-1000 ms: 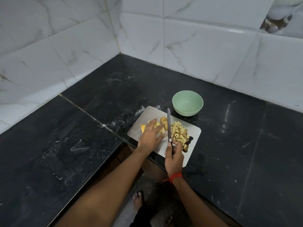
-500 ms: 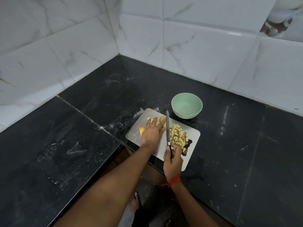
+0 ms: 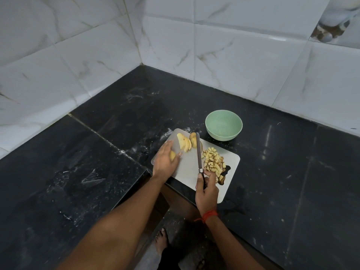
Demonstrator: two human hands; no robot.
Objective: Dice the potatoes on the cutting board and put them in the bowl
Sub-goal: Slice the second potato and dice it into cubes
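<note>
A pale cutting board [image 3: 190, 166] lies at the counter's front edge. On its far left lie fanned potato slices [image 3: 183, 144] and a potato half [image 3: 193, 139]. A heap of diced potato [image 3: 213, 162] sits on the right side. My left hand [image 3: 165, 162] is at the board's left end, fingers curled round a potato piece [image 3: 172, 155]. My right hand [image 3: 206, 190] grips the handle of a knife [image 3: 198, 152], whose blade points away between slices and dice. The green bowl [image 3: 224, 128] stands just beyond the board and looks empty.
The black stone counter [image 3: 97, 162] runs into a corner of white marbled wall tiles [image 3: 233, 55]. The counter's front edge steps back beneath my arms, and a bare foot [image 3: 161, 241] shows on the floor below.
My left hand slid from over the potato slices to the board's left end, taking a piece and uncovering the slices. The knife and my right hand stayed about where they were.
</note>
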